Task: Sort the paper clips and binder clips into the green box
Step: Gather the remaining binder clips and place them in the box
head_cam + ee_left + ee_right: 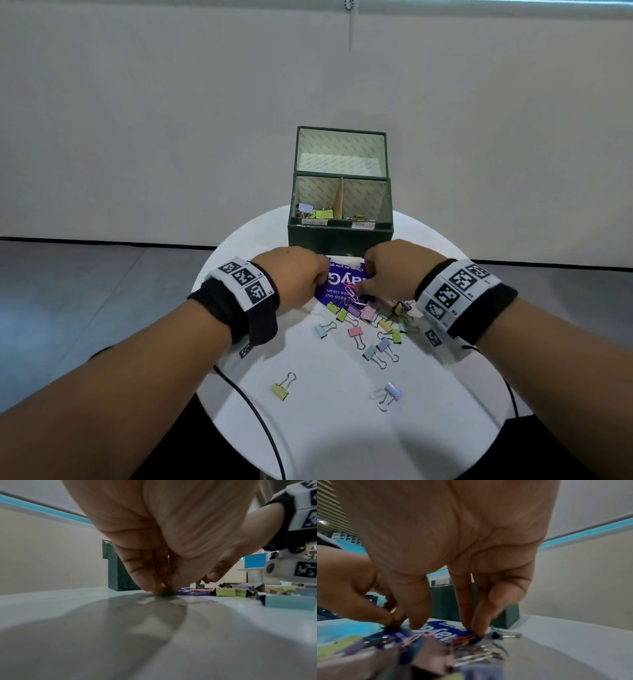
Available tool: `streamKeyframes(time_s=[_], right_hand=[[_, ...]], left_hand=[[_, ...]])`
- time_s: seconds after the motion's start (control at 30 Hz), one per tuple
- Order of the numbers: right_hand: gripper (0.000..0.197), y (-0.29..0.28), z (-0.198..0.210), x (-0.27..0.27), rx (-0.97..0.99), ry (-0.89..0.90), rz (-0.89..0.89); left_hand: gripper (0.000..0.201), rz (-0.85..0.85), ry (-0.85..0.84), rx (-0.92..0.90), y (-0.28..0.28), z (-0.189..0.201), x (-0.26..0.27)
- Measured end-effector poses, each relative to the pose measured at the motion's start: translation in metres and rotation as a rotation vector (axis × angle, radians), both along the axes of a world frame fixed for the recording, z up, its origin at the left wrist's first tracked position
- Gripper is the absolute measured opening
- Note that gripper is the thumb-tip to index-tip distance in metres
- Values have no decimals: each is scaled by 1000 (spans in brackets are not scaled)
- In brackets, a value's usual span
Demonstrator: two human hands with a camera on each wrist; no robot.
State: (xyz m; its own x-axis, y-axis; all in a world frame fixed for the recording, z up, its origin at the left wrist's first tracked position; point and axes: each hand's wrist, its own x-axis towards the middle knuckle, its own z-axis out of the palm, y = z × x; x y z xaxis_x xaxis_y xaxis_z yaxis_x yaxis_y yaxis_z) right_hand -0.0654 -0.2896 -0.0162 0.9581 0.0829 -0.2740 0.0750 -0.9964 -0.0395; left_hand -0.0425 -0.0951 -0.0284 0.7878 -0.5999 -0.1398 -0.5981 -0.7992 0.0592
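The green box stands open at the back of the round white table. Its left compartment holds binder clips and its right one paper clips. In front of it lies a blue printed card with pink paper clips on it. My left hand pinches a small green paper clip against the tabletop at the card's left edge. My right hand points its fingers straight down onto the card beside a red paper clip, thumb held apart.
Several pastel binder clips lie heaped just nearer than the card. A yellow binder clip and a lavender one sit alone toward the front. A black cable runs along the table's left edge.
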Motion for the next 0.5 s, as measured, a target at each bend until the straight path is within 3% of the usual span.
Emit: streamKeyframes(time_s=[0.07, 0.2, 0.27, 0.5], right_hand=[[38, 10, -1, 1, -26, 21, 32], [15, 25, 0, 6, 0, 27, 152], [17, 29, -2, 8, 3, 44, 221], [22, 35, -8, 8, -63, 13, 306]], left_hand=[[14, 17, 32, -7, 2, 2, -2], [25, -7, 59, -61, 15, 2, -12], [32, -20, 92, -63, 25, -1, -19], [18, -95, 107, -40, 23, -1, -26]])
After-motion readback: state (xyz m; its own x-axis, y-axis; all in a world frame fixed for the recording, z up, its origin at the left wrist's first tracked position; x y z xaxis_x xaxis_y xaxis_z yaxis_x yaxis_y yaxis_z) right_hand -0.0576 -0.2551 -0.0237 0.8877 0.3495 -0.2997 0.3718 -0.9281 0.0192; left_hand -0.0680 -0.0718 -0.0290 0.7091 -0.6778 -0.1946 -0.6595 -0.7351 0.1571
